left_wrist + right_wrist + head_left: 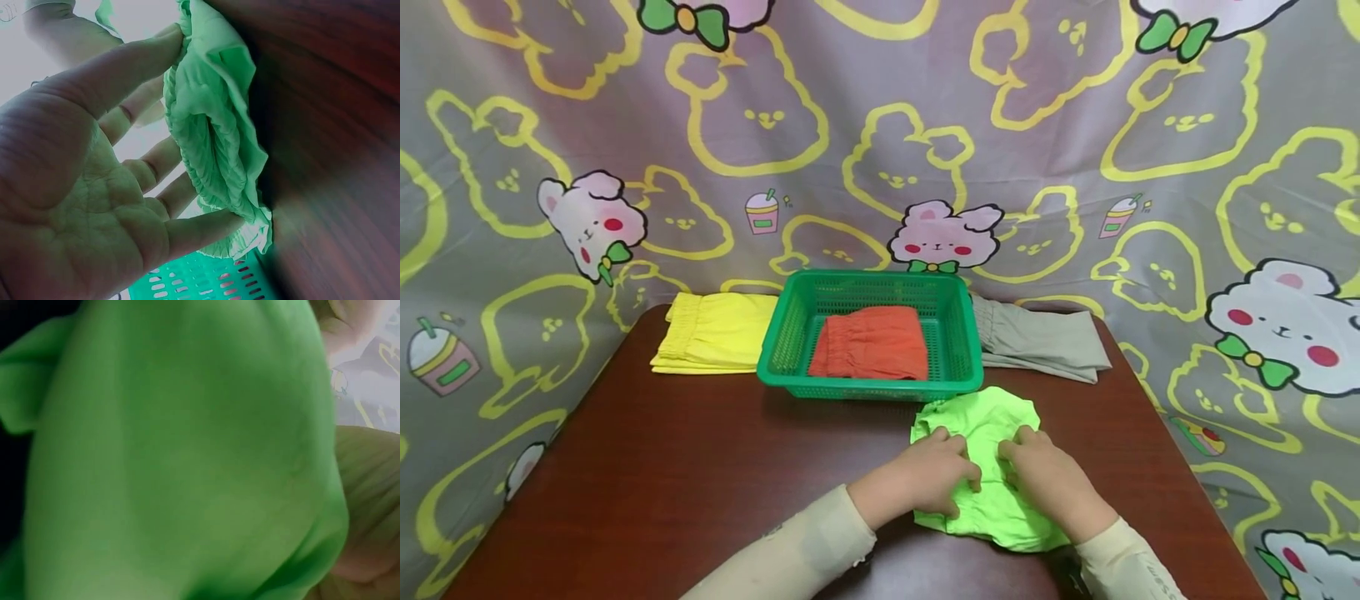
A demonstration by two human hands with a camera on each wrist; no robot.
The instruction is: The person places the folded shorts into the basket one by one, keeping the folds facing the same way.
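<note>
Bright green shorts (992, 500) with a gathered elastic waistband lie rumpled on the table, just in front of the green basket. My left hand (936, 472) is at their left side, fingers spread and fingertips on the cloth. In the left wrist view, its thumb (134, 65) and little finger (203, 232) reach the waistband edge, with the palm off the fabric. On the right part of the shorts rests my right hand (1051, 479), its fingers bent. Green cloth (187, 450) fills most of the right wrist view and hides the fingertips, so I cannot tell whether they pinch it.
A green perforated basket (872, 388) stands at the back middle with a folded red-orange garment (872, 343) inside. Folded yellow clothing (718, 333) lies left of it, folded grey clothing (1045, 340) right. A patterned curtain (850, 100) hangs behind the brown table (662, 467).
</note>
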